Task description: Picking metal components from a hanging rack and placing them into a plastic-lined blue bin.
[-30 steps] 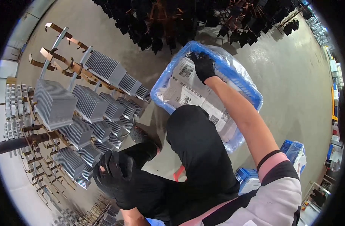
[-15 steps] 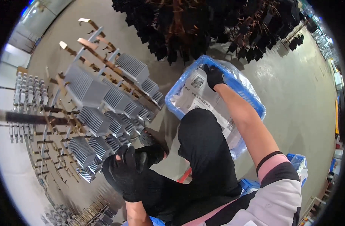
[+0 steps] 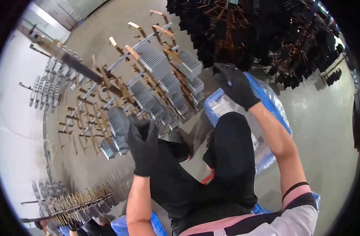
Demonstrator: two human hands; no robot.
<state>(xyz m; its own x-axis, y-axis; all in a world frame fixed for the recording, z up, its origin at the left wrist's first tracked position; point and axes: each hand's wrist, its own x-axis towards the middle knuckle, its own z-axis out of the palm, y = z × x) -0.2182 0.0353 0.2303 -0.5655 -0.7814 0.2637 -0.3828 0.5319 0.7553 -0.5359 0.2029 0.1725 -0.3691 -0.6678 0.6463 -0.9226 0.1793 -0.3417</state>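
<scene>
Heat sinks (image 3: 154, 65) of finned grey metal hang in rows on a hooked rack (image 3: 109, 80), just ahead of the person. Hanging another piece well probably calls for a steady lift and a hook seated squarely. The gloved left hand (image 3: 142, 145) is raised near the lower pieces; whether it holds anything cannot be told. The gloved right hand (image 3: 235, 84), arm outstretched, hovers above a plastic-lined blue crate (image 3: 274, 114), fingers loosely curled, apparently empty.

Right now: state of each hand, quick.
Left hand: gloved, fingers spread open, holding nothing, beside the silver finned parts.
Right hand: gloved, raised; grip cannot be told.
</scene>
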